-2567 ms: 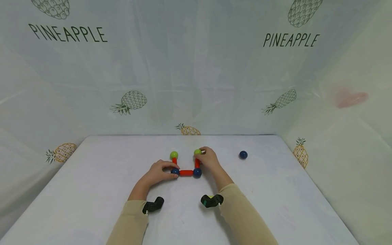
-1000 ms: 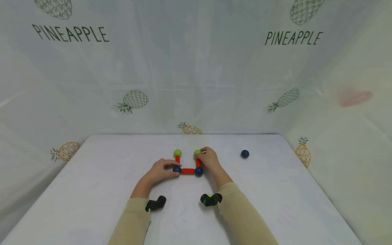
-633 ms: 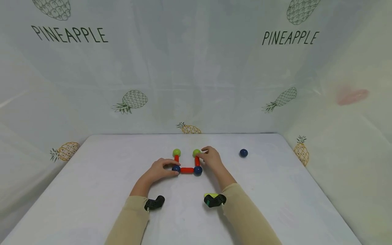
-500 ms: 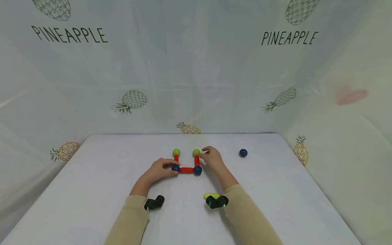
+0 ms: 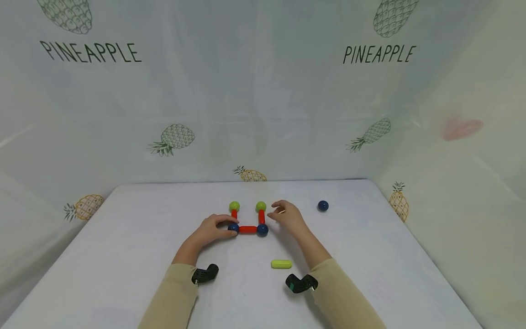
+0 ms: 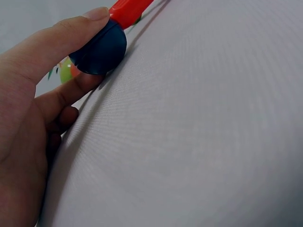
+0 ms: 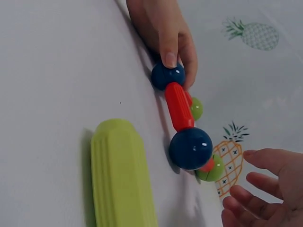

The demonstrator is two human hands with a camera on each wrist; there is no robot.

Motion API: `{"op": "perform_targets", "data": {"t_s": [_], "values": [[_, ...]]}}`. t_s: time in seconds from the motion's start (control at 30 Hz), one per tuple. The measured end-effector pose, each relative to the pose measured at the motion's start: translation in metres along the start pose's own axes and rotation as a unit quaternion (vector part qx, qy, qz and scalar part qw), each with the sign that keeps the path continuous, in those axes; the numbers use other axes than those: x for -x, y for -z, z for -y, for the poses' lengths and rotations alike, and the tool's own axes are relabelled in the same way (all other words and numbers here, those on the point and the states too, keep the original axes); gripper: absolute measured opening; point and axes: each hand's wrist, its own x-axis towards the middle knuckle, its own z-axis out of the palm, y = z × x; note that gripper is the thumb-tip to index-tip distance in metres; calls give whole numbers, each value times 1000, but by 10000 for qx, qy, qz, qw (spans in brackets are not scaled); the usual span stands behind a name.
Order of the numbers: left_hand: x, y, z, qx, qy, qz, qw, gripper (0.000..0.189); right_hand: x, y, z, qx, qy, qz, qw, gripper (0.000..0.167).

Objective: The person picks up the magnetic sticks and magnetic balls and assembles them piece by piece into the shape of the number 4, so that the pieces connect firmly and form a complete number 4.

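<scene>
A U-shaped piece of red rods and balls lies on the table. Its front red rod [image 5: 248,230] joins two dark blue balls, and two more red rods run back to a left green ball [image 5: 234,206] and a right green ball [image 5: 260,206]. My left hand [image 5: 213,228] pinches the left blue ball [image 6: 102,49] between thumb and forefinger. Just right of the right-hand rod, my right hand [image 5: 289,218] is off the piece, fingers loosely bent with nothing between them. In the right wrist view, a gap shows between these fingers [image 7: 262,182] and the right blue ball [image 7: 191,148].
A lime-green rod [image 5: 281,264] lies on the white table near the right wrist camera [image 5: 301,283]. A loose dark blue ball [image 5: 323,206] sits to the right at the back. Behind the table hangs a pineapple-print sheet [image 5: 263,91].
My right hand has let go of the right green ball and drawn back to the right. The lime-green rod now shows fully from behind the wrist camera. My left hand keeps its pinch.
</scene>
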Motion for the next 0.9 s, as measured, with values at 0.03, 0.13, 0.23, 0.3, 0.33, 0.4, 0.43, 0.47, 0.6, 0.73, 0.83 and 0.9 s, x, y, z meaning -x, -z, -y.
{"op": "perform_targets", "data": {"t_s": [0.03,0.13,0.23,0.3,0.33,0.4,0.43,0.47,0.6,0.73,0.83,0.9], "values": [[0,0,0,31,0,-4,10000,33,2,1,1,10,5,5,10000,36],[0,0,-1,84,-32,-26,10000,32,8,5,4,84,76,78,9999,36],[0,0,-1,124,-68,-38,9999,32,13,9,6,180,177,226,9994,36],[0,0,-1,130,-89,-37,9999,32,16,11,6,285,259,367,9986,36],[0,0,0,108,-115,-31,9999,33,17,12,6,335,285,439,9981,36],[0,1,-1,119,-125,-6,9999,33,20,14,6,420,354,597,9967,35],[0,1,-1,133,-128,9,9998,33,22,15,6,460,379,682,9959,35],[0,1,-1,138,-135,20,9998,32,24,16,6,485,395,766,9951,35],[1,2,-1,178,-140,52,9997,31,32,20,7,525,454,1054,9920,35],[1,2,-3,178,-135,32,9997,32,40,23,6,653,543,1282,9881,33],[2,2,-4,175,-144,25,9997,31,44,24,3,794,579,1430,9848,32],[2,2,-4,173,-167,22,9997,31,47,25,0,898,589,1506,9827,32]]}}
